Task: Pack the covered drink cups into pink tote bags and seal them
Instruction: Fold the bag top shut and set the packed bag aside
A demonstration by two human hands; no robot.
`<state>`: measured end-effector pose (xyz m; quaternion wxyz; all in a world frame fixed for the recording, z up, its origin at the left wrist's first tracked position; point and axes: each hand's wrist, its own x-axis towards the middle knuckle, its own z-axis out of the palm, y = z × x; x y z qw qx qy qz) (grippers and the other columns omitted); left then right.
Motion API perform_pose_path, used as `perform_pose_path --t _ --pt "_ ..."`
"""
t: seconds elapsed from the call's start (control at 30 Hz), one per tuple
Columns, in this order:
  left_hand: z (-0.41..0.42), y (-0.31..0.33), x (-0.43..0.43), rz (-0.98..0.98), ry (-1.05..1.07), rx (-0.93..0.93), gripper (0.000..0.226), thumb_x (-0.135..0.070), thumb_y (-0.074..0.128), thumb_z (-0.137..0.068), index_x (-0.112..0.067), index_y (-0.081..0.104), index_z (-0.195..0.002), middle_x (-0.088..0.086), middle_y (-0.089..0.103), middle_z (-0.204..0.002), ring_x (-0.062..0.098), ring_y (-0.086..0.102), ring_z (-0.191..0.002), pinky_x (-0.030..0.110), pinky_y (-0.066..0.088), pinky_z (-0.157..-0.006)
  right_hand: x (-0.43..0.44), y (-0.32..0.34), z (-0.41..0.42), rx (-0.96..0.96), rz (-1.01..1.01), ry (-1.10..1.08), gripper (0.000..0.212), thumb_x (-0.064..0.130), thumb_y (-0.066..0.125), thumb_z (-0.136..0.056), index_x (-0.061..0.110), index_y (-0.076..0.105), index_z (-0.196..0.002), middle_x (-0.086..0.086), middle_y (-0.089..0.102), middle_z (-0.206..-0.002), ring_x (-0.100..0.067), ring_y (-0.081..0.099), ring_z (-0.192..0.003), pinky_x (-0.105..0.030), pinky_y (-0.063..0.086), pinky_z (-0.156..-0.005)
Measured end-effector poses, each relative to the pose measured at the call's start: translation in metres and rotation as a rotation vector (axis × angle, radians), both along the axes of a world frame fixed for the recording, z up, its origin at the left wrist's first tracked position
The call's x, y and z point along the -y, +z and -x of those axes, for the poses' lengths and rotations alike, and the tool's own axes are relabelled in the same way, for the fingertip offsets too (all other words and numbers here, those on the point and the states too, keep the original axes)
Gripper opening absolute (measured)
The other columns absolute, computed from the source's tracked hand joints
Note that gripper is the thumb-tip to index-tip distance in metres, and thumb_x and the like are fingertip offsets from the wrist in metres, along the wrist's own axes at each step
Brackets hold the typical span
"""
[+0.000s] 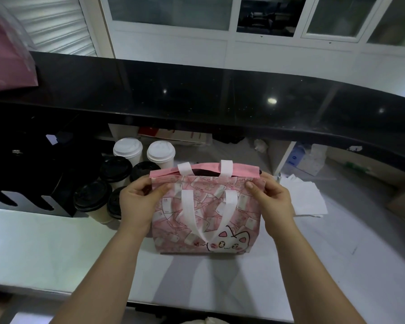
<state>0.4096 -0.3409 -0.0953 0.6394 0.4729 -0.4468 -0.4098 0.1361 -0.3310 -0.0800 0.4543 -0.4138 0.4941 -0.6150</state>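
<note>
Wide bare stretch of white worktop [45, 249] in front of the tote bag [206, 213], so there's easy room on the near side. Left is tight: black-lidded cups [92, 195] crowd right up to the left hand [138, 202], with white-lidded cups [128, 148] behind and a black rack [33, 183] beyond. The black counter ledge [220, 101] hangs over the back. The right hand [274, 202] fills the gap toward the white papers [306, 197].

The left forearm [108, 265] and right forearm [313, 272] are bare; the left hand [138, 202] and right hand [275, 201] show short thumbnails.
</note>
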Motion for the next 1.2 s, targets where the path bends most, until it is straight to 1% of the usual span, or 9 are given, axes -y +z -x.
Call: perform_pose_path --t 0.27,0.4,0.53,0.67,0.8,0.97,1.03,1.1,1.2 --pt "-0.006 0.002 0.0 0.01 -0.018 -0.08 0.031 -0.028 0.089 -0.055 -0.027 0.077 -0.084 -0.001 0.076 -0.087 0.016 0.073 -0.085 0.026 0.058 -0.071 -0.003 -0.003 0.008 0.106 0.021 -0.041 0.019 0.008 0.079 -0.068 0.009 0.074 -0.086 -0.007 0.074 -0.094 -0.023 0.071 -0.087 -0.029 0.057 -0.07" --pt "-0.01 0.001 0.004 0.037 -0.04 -0.095 0.045 -0.022 0.095 -0.05 -0.03 0.06 -0.077 -0.008 0.068 -0.076 0.011 0.066 -0.075 0.028 0.057 -0.069 -0.004 -0.001 0.011 0.048 0.02 -0.039 0.022 0.001 0.079 -0.07 0.018 0.074 -0.082 -0.004 0.075 -0.091 -0.023 0.072 -0.085 -0.029 0.058 -0.066" --pt "-0.01 0.008 0.006 0.033 -0.076 -0.11 0.052 -0.025 0.094 -0.05 -0.036 0.061 -0.088 0.001 0.073 -0.084 0.021 0.072 -0.085 0.036 0.058 -0.074 -0.005 0.003 0.01 -0.026 0.075 -0.071 0.037 -0.004 0.077 -0.073 0.029 0.064 -0.083 -0.003 0.071 -0.088 -0.021 0.07 -0.086 -0.03 0.059 -0.068" --pt "-0.007 0.014 0.006 -0.016 -0.127 -0.061 0.054 -0.035 0.096 -0.046 -0.03 0.067 -0.091 0.005 0.075 -0.091 0.031 0.071 -0.093 0.055 0.056 -0.084 -0.008 0.006 0.011 -0.099 0.076 -0.07 0.045 -0.006 0.074 -0.077 0.033 0.058 -0.094 -0.005 0.068 -0.087 -0.027 0.069 -0.086 -0.039 0.061 -0.071" --pt "-0.001 0.017 0.005 -0.059 -0.142 -0.03 0.052 -0.036 0.095 -0.047 -0.024 0.07 -0.092 0.01 0.075 -0.096 0.034 0.071 -0.097 0.061 0.054 -0.087 -0.009 0.011 0.016 -0.331 0.125 0.001 0.056 -0.001 0.07 -0.083 0.045 0.057 -0.112 0.009 0.067 -0.097 -0.013 0.067 -0.094 -0.029 0.059 -0.072" --pt "0.0 0.021 0.004 -0.051 -0.132 -0.001 0.051 -0.036 0.094 -0.051 -0.026 0.07 -0.094 0.008 0.075 -0.097 0.03 0.072 -0.095 0.056 0.056 -0.086 -0.006 0.03 0.012 -0.672 0.222 0.036 0.06 0.007 0.072 -0.083 0.056 0.054 -0.113 0.027 0.059 -0.103 0.008 0.055 -0.103 -0.006 0.048 -0.076" --pt "0.0 0.022 0.003 -0.04 -0.126 0.02 0.051 -0.037 0.093 -0.052 -0.027 0.069 -0.096 0.007 0.075 -0.097 0.028 0.072 -0.095 0.053 0.057 -0.086 -0.004 0.048 0.014 -0.859 0.268 0.058 0.058 0.013 0.073 -0.083 0.055 0.051 -0.116 0.031 0.055 -0.104 0.008 0.053 -0.102 -0.007 0.045 -0.075" --pt "0.001 0.023 0.003 -0.037 -0.121 0.046 0.045 -0.029 0.09 -0.057 -0.03 0.069 -0.097 0.006 0.075 -0.097 0.025 0.072 -0.096 0.05 0.057 -0.086 0.002 0.07 0.013 -1.049 0.27 0.188 0.061 0.018 0.07 -0.084 0.056 0.046 -0.125 0.032 0.051 -0.112 0.005 0.051 -0.102 -0.013 0.042 -0.084" --pt "0.004 0.023 0.002 -0.03 -0.117 0.074 0.041 -0.024 0.087 -0.059 -0.037 0.07 -0.095 0.001 0.075 -0.097 0.02 0.072 -0.095 0.041 0.059 -0.083 0.014 0.098 -0.003 -1.428 0.32 0.361 0.056 0.014 0.064 -0.089 0.047 0.048 -0.131 0.014 0.047 -0.136 -0.01 0.044 -0.119 -0.033 0.042 -0.097"
